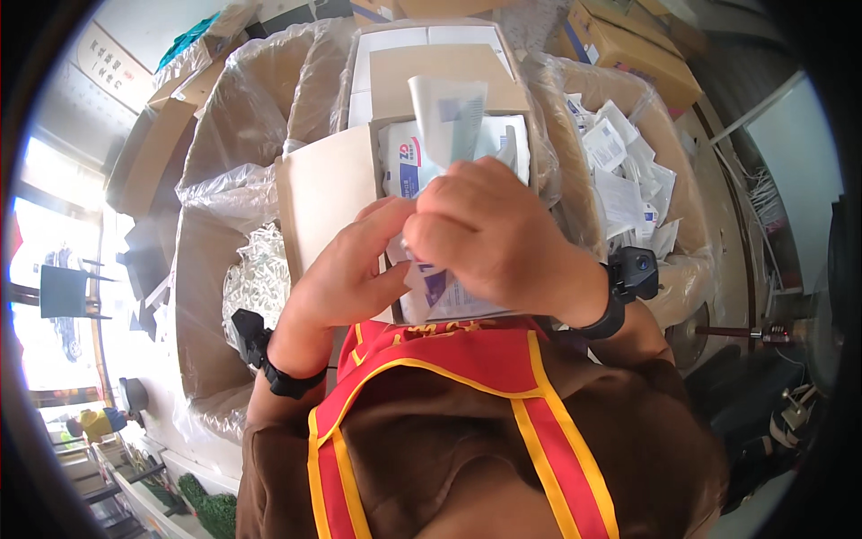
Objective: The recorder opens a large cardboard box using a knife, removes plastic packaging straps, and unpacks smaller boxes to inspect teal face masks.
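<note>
My right hand (pixel 489 235) is closed, its thumb and fingers pinching a thin, partly see-through plastic packet (pixel 449 115). The packet's pale upper end stands up beyond my knuckles. My left hand (pixel 356 268) meets the right at the fingertips, also pinching the packet; its lower end hangs by my left thumb. The fingers hide the packet's middle. Directly beneath both hands is an open cardboard box (pixel 330 193) with its flaps folded out. Inside lie white printed packets (pixel 396 160) with blue and red marks.
To the left, a plastic-lined carton (pixel 235 135) holds a heap of thin white strips (pixel 260 274). Another lined carton (pixel 687 229) on the right contains many loose white packets (pixel 628 184). Behind the box are white boxes (pixel 435 36); a closed brown carton (pixel 620 54) stands far right.
</note>
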The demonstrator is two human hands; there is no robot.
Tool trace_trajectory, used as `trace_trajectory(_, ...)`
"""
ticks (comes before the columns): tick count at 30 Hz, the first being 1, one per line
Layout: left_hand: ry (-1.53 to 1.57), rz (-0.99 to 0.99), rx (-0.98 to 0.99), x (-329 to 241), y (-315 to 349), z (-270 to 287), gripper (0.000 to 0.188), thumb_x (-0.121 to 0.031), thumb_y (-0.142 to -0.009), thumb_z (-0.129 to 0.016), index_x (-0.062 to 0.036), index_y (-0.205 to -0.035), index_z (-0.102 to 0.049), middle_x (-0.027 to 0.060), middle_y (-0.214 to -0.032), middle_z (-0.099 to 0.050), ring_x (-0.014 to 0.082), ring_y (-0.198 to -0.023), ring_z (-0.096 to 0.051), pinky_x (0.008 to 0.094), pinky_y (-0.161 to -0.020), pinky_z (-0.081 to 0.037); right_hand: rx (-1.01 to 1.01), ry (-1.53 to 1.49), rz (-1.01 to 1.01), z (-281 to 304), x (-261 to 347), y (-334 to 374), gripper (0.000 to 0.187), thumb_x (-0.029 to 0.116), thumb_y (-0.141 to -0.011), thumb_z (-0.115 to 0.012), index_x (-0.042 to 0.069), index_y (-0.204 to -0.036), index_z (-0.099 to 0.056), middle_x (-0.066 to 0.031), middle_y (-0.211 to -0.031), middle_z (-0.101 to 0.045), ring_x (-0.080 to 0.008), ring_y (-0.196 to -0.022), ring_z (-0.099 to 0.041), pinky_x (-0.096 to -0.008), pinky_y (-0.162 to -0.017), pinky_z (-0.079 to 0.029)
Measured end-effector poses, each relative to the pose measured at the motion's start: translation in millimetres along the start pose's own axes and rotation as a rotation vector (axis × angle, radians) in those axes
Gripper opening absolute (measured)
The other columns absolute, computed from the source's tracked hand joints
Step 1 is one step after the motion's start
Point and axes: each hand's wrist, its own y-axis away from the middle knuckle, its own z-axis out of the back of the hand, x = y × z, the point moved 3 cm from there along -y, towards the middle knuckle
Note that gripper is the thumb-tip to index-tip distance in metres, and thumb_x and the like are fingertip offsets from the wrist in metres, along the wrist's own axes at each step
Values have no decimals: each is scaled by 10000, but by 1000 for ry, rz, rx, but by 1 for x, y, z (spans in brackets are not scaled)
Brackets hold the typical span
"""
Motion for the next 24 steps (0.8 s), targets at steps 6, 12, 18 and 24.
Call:
trace_trajectory(6, -125, 64, -73, 1, -2, -13, 489, -35, -715, -703, -26, -1173, -530, 168, -1031, -595, 394, -1081, -545, 417, -966, -421, -24, -37, 95, -16, 12, 4, 180, 110, -726, -646, 112, -891, -575, -33, -868, -506, -227, -790, -545, -335, -682, -411)
trace_trajectory(12, 100, -45, -60, 16, 8, -25, 513, -124, -755, -731, -54, -1211, -508, 124, -1150, -561, 281, -1144, -539, 362, -942, -441, 19, -125, 61, -26, 12, 6, 177, 168, -732, -673, 105, -872, -583, -45, -899, -539, -226, -856, -557, -344, -734, -433)
trace_trajectory(18, 261, 86, -274, 21, 9, -30, 356, -89, -861, -648, -45, -1183, -503, 92, -1117, -587, 200, -1050, -592, 309, -907, -474, 6, -45, 49, -11, 3, 4, 345, 195, -746, -710, 90, -1060, -615, -80, -1048, -573, -261, -974, -564, -393, -849, -439)
trace_trajectory(24, 619, 143, -328, 20, 5, -9, 485, -97, -867, -708, -3, -1250, -426, 176, -1260, -572, 181, -1135, -578, 305, -943, -471, -90, 30, -489, 38, -40, 49, 614, 174, -753, -795, 38, -1296, -543, -143, -1246, -579, -250, -1147, -552, -370, -970, -422)
